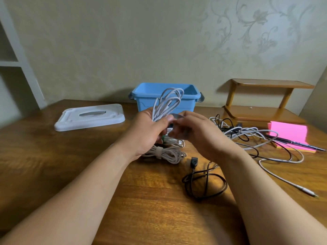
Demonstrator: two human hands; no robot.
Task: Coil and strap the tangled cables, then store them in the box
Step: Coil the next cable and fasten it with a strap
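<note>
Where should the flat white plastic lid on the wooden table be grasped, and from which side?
Probably by the grey handle at its centre, from straight above: the white plastic lid lies flat on the wooden table, handle side up.

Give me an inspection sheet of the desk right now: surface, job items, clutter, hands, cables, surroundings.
Surface: wooden table.
Job's things: blue box open at the back; white lid flat to its left; strapped white bundle on the table, under the hands.
Clutter: pink sticky notes and a pen, far right.
Hands: left hand grips a white coil upright; right hand pinches what looks like a grey strap against it.
Cables: black cable loose in front; tangle of white and black cables at right, unstrapped.
Surroundings: wooden riser, patterned wall, white shelving.
</note>
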